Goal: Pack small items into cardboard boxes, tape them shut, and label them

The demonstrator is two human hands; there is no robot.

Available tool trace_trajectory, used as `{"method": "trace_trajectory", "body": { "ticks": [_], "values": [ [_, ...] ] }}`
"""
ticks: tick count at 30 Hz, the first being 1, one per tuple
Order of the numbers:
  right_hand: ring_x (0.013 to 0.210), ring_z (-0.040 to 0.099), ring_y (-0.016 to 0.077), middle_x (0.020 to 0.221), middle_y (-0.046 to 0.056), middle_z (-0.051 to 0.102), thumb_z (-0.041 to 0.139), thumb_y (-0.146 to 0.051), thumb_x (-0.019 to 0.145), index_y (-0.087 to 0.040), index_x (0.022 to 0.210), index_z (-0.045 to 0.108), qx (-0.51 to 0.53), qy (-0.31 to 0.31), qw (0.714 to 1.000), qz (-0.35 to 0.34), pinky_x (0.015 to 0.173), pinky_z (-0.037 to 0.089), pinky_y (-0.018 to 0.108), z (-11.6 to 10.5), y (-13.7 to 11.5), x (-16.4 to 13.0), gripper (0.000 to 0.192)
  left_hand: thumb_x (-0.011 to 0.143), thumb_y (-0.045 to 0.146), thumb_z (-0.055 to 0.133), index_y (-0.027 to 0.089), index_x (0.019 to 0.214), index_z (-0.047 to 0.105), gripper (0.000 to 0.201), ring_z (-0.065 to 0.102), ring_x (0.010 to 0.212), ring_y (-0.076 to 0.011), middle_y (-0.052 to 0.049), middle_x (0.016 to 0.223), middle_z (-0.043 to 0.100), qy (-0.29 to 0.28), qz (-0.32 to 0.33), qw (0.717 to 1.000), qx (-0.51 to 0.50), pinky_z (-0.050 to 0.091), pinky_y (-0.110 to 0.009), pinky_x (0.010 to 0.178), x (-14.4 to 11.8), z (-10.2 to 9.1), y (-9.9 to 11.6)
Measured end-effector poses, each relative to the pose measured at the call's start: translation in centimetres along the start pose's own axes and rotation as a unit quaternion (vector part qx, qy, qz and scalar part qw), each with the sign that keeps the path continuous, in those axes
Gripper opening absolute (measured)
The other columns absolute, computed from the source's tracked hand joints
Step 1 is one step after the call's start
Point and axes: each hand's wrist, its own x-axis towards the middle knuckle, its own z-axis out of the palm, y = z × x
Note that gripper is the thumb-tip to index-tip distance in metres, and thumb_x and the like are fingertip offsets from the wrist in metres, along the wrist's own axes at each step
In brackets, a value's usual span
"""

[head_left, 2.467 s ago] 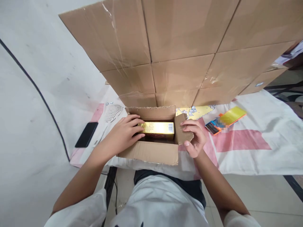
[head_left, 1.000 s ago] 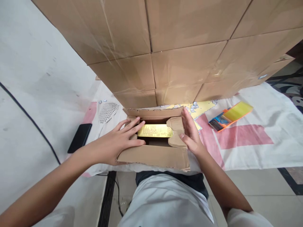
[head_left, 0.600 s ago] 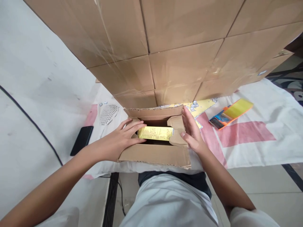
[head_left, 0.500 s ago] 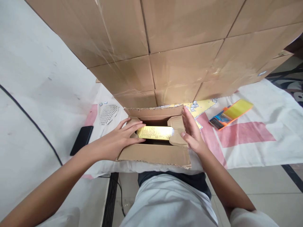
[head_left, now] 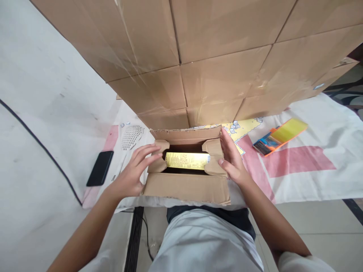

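Observation:
An open brown cardboard box (head_left: 185,187) sits at the table's front edge, its long front flap folded down towards me and its two short side flaps bent inward. Inside it lies a shiny gold packet with fine print (head_left: 187,161), its ends partly under the side flaps. My left hand (head_left: 136,170) is open at the box's left side, fingers apart and fingertips over the left flap, holding nothing. On the right, my right hand (head_left: 233,160) grips the box's side, fingers along the outer wall and thumb at the flap's edge.
Large taped cardboard cartons (head_left: 221,79) stand stacked behind the box. A black phone (head_left: 100,168) and a white perforated piece (head_left: 132,137) lie left. To the right is an orange-and-yellow plastic case (head_left: 279,136) on the patterned cloth (head_left: 306,185). A white wall (head_left: 51,113) borders the left.
My left hand has let go of the gold packet and drawn back left, out of the box. The packet stays inside. My right hand keeps its place on the box.

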Motion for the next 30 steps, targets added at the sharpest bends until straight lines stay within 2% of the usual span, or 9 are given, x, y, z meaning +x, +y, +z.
{"method": "trace_trajectory", "body": {
  "ticks": [3,5,7,10,15,18,21,25,30],
  "values": [
    [0.154,0.035,0.0295,0.167,0.001,0.035,0.066,-0.049,0.092,-0.040,0.155,0.037,0.016,0.006,1.000,-0.009,0.125,0.035,0.054,0.1,-0.2,0.4,0.069,0.086,0.067,0.062,0.030,0.151,0.041,0.078,0.043,0.143,-0.0380,-0.018,0.148,0.045,0.123,-0.058,0.987,-0.082,0.038,-0.062,0.118,-1.0,3.0,-0.6],
    [0.149,0.042,0.0319,0.159,0.004,0.045,0.065,-0.048,0.091,-0.038,0.141,0.049,0.024,0.005,0.999,-0.021,0.118,0.041,0.056,0.0,-0.3,0.6,0.053,0.086,0.078,0.051,0.032,0.147,0.043,0.077,0.044,0.143,-0.0365,-0.017,0.148,0.043,0.199,-0.110,0.967,-0.114,0.044,-0.058,0.114,-0.9,5.1,-0.5],
    [0.145,0.044,0.0345,0.152,0.005,0.050,0.062,-0.050,0.091,-0.033,0.121,0.060,0.013,-0.004,0.999,-0.035,0.114,0.041,0.058,-0.2,-0.4,0.8,0.035,0.092,0.075,0.042,0.032,0.144,0.041,0.067,0.043,0.145,-0.0334,-0.016,0.150,0.041,0.260,-0.151,0.945,-0.128,0.048,-0.053,0.111,-0.3,6.8,-0.1],
    [0.140,0.046,0.0363,0.147,0.007,0.051,0.055,-0.055,0.093,-0.029,0.106,0.066,-0.003,-0.013,0.999,-0.049,0.115,0.035,0.061,-0.6,-0.3,0.9,0.031,0.100,0.058,0.045,0.030,0.142,0.037,0.051,0.046,0.144,-0.0289,-0.015,0.151,0.045,0.311,-0.181,0.922,-0.141,0.045,-0.051,0.114,0.7,8.1,0.8],
    [0.137,0.049,0.0351,0.145,0.007,0.051,0.051,-0.057,0.096,-0.028,0.101,0.068,0.007,0.000,0.999,-0.050,0.117,0.033,0.059,-0.6,-0.5,1.1,0.034,0.096,0.037,0.060,0.030,0.142,0.039,0.052,0.053,0.136,-0.0263,-0.012,0.148,0.050,0.328,-0.227,0.898,-0.187,0.049,-0.047,0.111,1.5,8.0,1.7],
    [0.139,0.047,0.0339,0.144,0.007,0.051,0.059,-0.049,0.094,-0.028,0.101,0.065,-0.018,-0.004,0.999,-0.043,0.116,0.034,0.056,-0.4,-1.0,1.2,0.022,0.094,0.028,0.062,0.028,0.131,0.055,0.038,0.054,0.136,-0.0263,-0.009,0.145,0.053,0.329,-0.224,0.907,-0.140,0.048,-0.046,0.111,1.8,7.2,2.4],
    [0.141,0.046,0.0333,0.144,0.008,0.051,0.062,-0.036,0.092,-0.028,0.100,0.061,-0.044,-0.010,0.998,-0.035,0.114,0.036,0.055,-0.4,-1.6,1.3,0.011,0.092,0.014,0.062,0.027,0.106,0.071,0.021,0.057,0.132,-0.0264,-0.005,0.130,0.066,0.322,-0.134,0.936,0.050,0.043,-0.049,0.115,2.4,6.4,4.2],
    [0.140,0.047,0.0326,0.143,0.008,0.053,0.060,-0.030,0.091,-0.027,0.099,0.060,-0.057,-0.013,0.998,-0.026,0.112,0.038,0.054,-0.3,-2.0,1.3,0.009,0.087,0.019,0.072,0.021,0.123,0.067,0.036,0.066,0.120,-0.0265,-0.006,0.121,0.076,0.216,0.009,0.964,0.156,0.046,-0.046,0.110,3.9,7.3,7.3],
    [0.143,0.046,0.0311,0.149,0.009,0.050,0.061,-0.034,0.093,-0.030,0.116,0.063,-0.081,0.024,0.996,-0.009,0.114,0.041,0.053,-0.8,-2.6,0.6,0.023,0.086,0.025,0.076,0.018,0.122,0.067,0.037,0.070,0.116,-0.0273,-0.007,0.119,0.078,0.258,0.009,0.946,0.194,0.049,-0.040,0.098,5.0,9.7,8.4]
  ]
}}
